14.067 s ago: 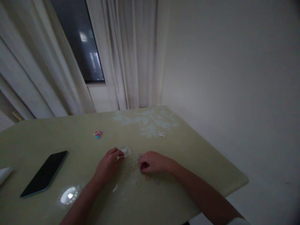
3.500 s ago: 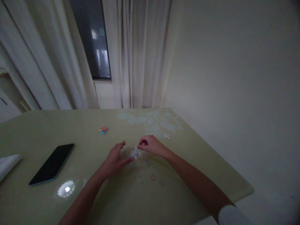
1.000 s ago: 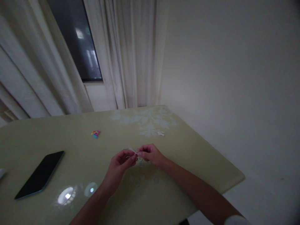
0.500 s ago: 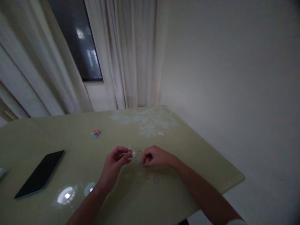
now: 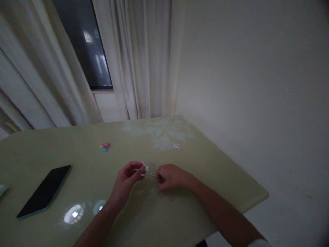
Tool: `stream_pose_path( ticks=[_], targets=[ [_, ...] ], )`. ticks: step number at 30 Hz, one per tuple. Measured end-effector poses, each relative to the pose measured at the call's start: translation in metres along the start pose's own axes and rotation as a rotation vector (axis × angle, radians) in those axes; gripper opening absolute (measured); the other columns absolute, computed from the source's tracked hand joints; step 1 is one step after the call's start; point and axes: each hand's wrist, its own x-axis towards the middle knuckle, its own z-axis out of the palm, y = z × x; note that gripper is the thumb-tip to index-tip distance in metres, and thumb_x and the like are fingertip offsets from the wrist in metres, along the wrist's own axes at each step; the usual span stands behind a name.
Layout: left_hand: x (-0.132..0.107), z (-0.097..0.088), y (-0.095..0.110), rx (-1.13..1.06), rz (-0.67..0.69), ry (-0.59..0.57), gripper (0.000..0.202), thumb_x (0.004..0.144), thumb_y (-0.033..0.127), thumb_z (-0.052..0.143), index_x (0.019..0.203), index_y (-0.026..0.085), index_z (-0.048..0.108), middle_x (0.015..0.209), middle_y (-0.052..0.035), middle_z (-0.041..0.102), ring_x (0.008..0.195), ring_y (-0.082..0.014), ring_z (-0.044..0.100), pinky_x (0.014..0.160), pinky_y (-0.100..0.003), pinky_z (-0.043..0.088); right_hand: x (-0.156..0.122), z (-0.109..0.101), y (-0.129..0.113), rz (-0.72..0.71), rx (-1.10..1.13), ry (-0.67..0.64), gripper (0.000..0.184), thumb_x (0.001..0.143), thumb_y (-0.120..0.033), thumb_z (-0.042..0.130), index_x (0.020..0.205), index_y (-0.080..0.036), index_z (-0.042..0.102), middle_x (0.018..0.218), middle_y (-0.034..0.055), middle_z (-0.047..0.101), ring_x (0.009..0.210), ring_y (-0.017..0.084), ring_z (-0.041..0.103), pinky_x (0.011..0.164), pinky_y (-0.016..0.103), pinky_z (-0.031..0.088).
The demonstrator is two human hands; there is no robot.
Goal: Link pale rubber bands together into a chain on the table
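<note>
My left hand is closed, thumb against the fingers, pinching several thin pale rings that look translucent. Just to its right, a small cluster of similar loose rings lies on the table between my hands. My right hand is lowered over the right side of this cluster, its fingertips pressed together. Whatever they grip, if anything, is hidden. Nearer to me, a faint pale ring and a reddish one lie on the tabletop.
A black tablet lies on the table at left. Farther back are a pile of colourful small pieces and some small white pieces. Curtains and a wall stand behind.
My right hand has shifted slightly toward me and its fingers have turned more downward over the rings. The left hand stays almost where it was.
</note>
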Motion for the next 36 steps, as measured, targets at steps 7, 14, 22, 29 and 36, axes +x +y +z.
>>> stream_pose_path(
  ticks=[7, 14, 22, 29, 36],
  targets=[
    [-0.002, 0.006, 0.002, 0.057, -0.013, -0.005, 0.036, 0.072, 0.044, 0.091, 0.092, 0.02, 0.073, 0.089, -0.0007, 0.072, 0.079, -0.0156, 0.07, 0.07, -0.025, 0.059, 0.003, -0.004, 0.015, 0.064, 0.31, 0.163, 0.01, 0.071, -0.016, 0.074, 0.08, -0.016, 0.075, 0.063, -0.0051, 0.055, 0.057, 0.009, 0.047, 0.056, 0.022, 0.033],
    [-0.002, 0.005, 0.002, 0.107, -0.023, -0.022, 0.039, 0.073, 0.048, 0.089, 0.095, 0.019, 0.073, 0.085, -0.0029, 0.074, 0.077, -0.0169, 0.07, 0.066, -0.025, 0.057, 0.011, -0.001, 0.027, 0.128, 0.57, 0.28, 0.005, 0.073, -0.02, 0.068, 0.074, -0.015, 0.067, 0.065, -0.0031, 0.056, 0.062, 0.011, 0.047, 0.058, 0.023, 0.036],
    [-0.003, 0.009, 0.001, 0.068, -0.011, -0.048, 0.036, 0.072, 0.045, 0.09, 0.091, 0.02, 0.073, 0.079, -0.0018, 0.075, 0.072, -0.0157, 0.07, 0.063, -0.023, 0.056, 0.012, 0.004, 0.023, 0.016, 0.935, 0.23, 0.024, 0.077, -0.04, 0.073, 0.077, -0.016, 0.065, 0.071, -0.0005, 0.06, 0.064, 0.012, 0.05, 0.061, 0.025, 0.037],
    [-0.007, 0.015, -0.001, -0.005, -0.048, -0.084, 0.034, 0.072, 0.044, 0.091, 0.091, 0.021, 0.075, 0.091, -0.0032, 0.079, 0.085, -0.0203, 0.076, 0.079, -0.03, 0.061, 0.017, 0.015, 0.001, -0.146, 0.9, 0.326, 0.023, 0.076, -0.037, 0.078, 0.073, -0.017, 0.069, 0.095, 0.0024, 0.059, 0.08, 0.014, 0.055, 0.071, 0.027, 0.041],
    [-0.008, 0.017, 0.002, -0.002, -0.039, -0.078, 0.037, 0.071, 0.043, 0.091, 0.097, 0.021, 0.079, 0.098, -0.0065, 0.081, 0.09, -0.0225, 0.077, 0.083, -0.031, 0.061, 0.019, 0.019, -0.004, -0.101, 0.974, 0.383, 0.026, 0.077, -0.041, 0.078, 0.073, -0.017, 0.07, 0.095, 0.0025, 0.057, 0.082, 0.015, 0.055, 0.078, 0.031, 0.042]
  ],
)
